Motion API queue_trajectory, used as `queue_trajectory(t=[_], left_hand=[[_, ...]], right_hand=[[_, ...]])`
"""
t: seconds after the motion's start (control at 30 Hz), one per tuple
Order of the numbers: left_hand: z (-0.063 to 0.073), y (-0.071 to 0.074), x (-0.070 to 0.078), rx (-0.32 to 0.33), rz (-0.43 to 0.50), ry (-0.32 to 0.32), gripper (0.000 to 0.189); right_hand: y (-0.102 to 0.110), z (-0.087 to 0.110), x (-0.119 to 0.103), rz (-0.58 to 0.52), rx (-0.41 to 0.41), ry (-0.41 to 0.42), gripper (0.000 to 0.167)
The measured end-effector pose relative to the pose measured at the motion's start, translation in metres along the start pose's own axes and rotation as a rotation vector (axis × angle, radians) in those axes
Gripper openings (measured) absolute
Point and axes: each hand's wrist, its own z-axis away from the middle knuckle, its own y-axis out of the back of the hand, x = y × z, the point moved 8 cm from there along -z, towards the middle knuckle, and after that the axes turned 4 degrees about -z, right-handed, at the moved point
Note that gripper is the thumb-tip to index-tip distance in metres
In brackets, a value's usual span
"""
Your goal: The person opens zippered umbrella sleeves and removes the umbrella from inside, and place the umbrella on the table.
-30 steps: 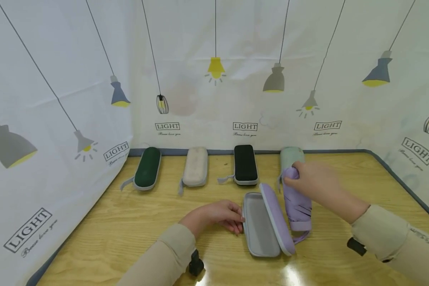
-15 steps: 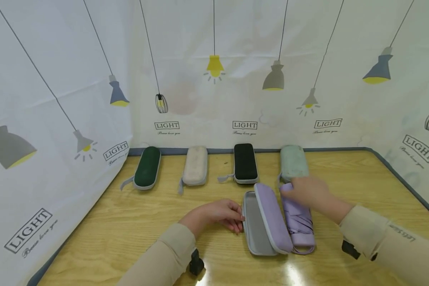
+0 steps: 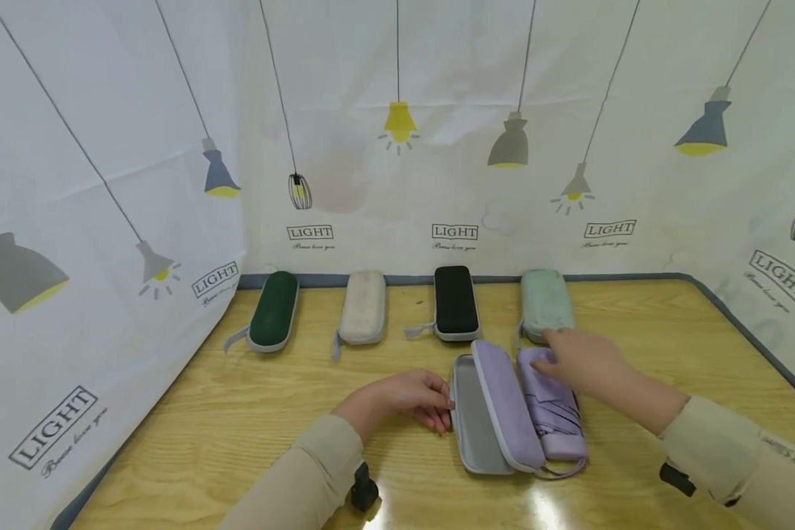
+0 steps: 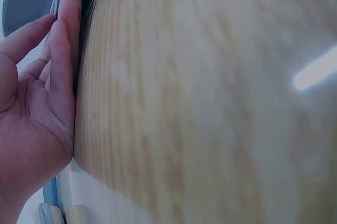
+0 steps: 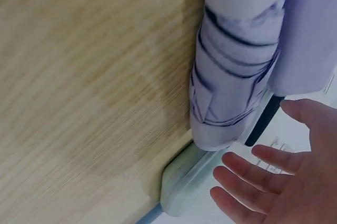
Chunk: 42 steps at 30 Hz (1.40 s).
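My left hand [image 3: 404, 401] holds the left edge of an open lilac zip case, its thumb and fingertips at the rim. The case's grey-lined bottom half [image 3: 480, 423] faces up, and its lilac lid [image 3: 506, 408] leans open to the right. Right of the lid, a folded lilac umbrella [image 3: 553, 405] lies on the table with its wrist strap toward me. My right hand [image 3: 592, 364] is just above the umbrella's far end. In the right wrist view, its fingers [image 5: 258, 179] are spread apart from the umbrella [image 5: 234, 71] and hold nothing.
Along the back of the wooden table [image 3: 238, 434] lie closed cases: dark green [image 3: 274, 309], cream [image 3: 363, 308], black [image 3: 456, 302] and mint [image 3: 546, 300]. A white cloth backdrop [image 3: 397, 199] with printed lamps encloses the back and sides.
The right hand has lowered the umbrella onto the table beside the lid and let go of it. The lid tipped a little to the left. The left hand stayed at the case.
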Motion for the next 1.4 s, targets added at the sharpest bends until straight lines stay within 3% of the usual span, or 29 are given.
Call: queue_trajectory(t=[0.33,0.5,0.67,0.93,1.1,1.4], left_hand=[[0.001,0.001,0.001,0.000,0.006,-0.003,0.012],[0.002,0.004,0.000,0.028,-0.007,0.001,0.013],[0.006,0.005,0.000,0.069,-0.026,0.022,0.013],[0.004,-0.005,0.006,0.157,-0.027,0.078,0.012],[-0.004,-0.019,0.011,0.196,0.026,0.108,0.009],[-0.027,-0.039,0.021,0.259,0.087,0.065,0.008]], right_hand=[[0.000,0.042,-0.034,0.044,0.020,0.236,0.052],[-0.011,0.057,-0.044,0.027,-0.026,0.284,0.066],[-0.022,0.064,-0.052,-0.021,-0.033,0.346,0.066],[-0.036,0.069,-0.043,-0.033,-0.082,0.319,0.069],[-0.038,0.075,-0.032,-0.057,-0.081,0.296,0.070],[-0.031,0.089,-0.001,-0.042,-0.001,0.259,0.069]])
